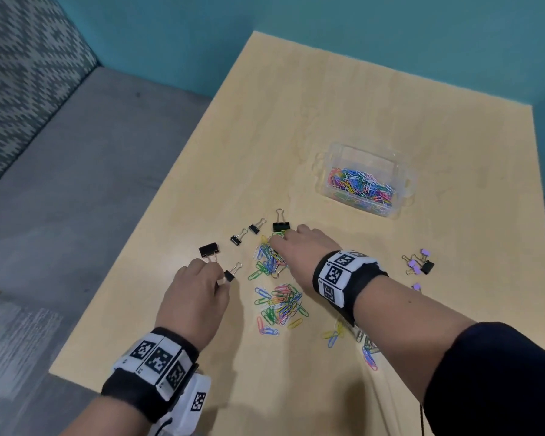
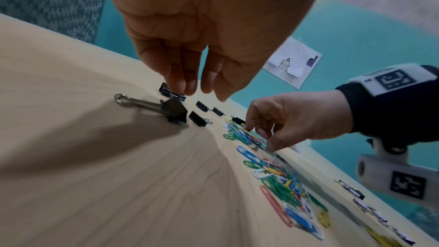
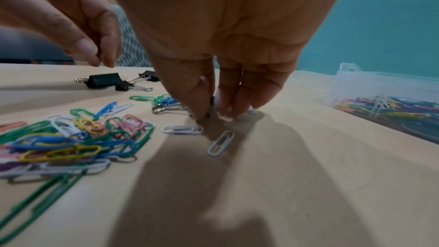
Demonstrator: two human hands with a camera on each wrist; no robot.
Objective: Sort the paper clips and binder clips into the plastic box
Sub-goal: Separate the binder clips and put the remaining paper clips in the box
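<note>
Head view has a pale wood-grain tabletop with a clear, rectangular plastic box sitting toward the far right, already holding a tangle of glossy coloured wire paper clips. Loose plastic-coated paper clips in green, blue, yellow, pink and white lie in two heaps near the middle, with a few more trailing under the right forearm where they're half hidden. Black folded-metal binder clips with silver wire handles are scattered far-left of the heaps, the largest black binder clip just beyond the right hand. A small cluster of lilac binder clips sits off to the right, pretty tiny and hard to make out.

Right hand reaches palm-down over the far heap, fingertips bunched together and pinching something small and dark at the tabletop; can't tell exactly what it is, since the fingers cover it. Left hand hovers knuckles-up, fingers curled, tips pinching the wire handle of a wide black binder clip. A smaller black binder clip lies just beside its thumb.
</note>
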